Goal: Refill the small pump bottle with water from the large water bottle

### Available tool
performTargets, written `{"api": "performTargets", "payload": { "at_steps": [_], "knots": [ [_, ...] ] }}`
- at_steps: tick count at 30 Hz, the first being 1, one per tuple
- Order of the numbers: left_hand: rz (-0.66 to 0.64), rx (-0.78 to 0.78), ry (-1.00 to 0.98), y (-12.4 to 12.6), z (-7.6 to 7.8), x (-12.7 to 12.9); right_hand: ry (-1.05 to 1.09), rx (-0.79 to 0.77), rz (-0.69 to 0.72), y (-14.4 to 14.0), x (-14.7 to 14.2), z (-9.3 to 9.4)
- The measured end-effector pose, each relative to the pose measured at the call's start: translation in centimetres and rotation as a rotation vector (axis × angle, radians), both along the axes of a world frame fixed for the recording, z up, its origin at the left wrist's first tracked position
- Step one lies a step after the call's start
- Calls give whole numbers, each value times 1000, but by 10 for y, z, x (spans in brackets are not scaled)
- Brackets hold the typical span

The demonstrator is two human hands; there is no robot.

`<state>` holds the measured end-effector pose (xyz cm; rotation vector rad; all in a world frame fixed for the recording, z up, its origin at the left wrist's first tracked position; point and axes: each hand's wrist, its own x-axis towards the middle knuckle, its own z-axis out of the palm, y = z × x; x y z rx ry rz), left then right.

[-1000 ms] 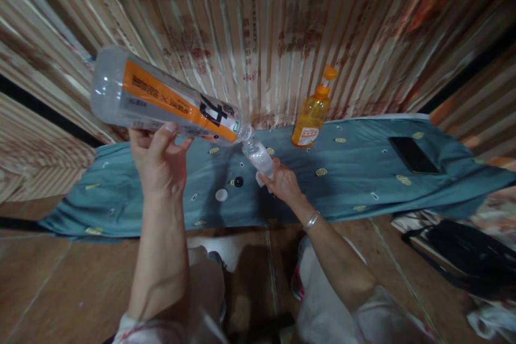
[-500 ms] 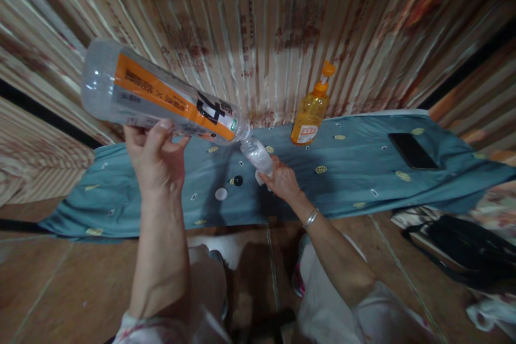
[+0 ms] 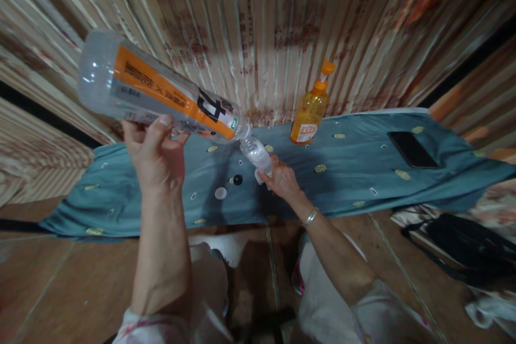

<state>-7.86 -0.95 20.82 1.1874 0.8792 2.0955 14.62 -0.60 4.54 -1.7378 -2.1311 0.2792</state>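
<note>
Left hand (image 3: 151, 158) wrapped around the light, thin-walled, crushable large bottle (image 3: 157, 94) at mid-body, tilted neck-down onto the small bottle (image 3: 257, 155) clasped low by right hand (image 3: 282, 180).

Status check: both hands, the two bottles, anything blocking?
Left hand grips large orange-label bottle, tilted, neck down. Right hand holds small clear bottle, mouths meeting. Two caps loose on blue cloth; nothing blocking.
</note>
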Motion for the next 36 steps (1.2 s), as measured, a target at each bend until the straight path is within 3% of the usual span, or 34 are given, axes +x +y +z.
{"api": "performTargets", "payload": {
  "at_steps": [25,36],
  "knots": [
    [-14,90,-38,5,1,5,-7,0,6,-1,-1,0],
    [-24,66,33,4,0,-1,-31,1,-11,0,-2,-3]
  ]
}}
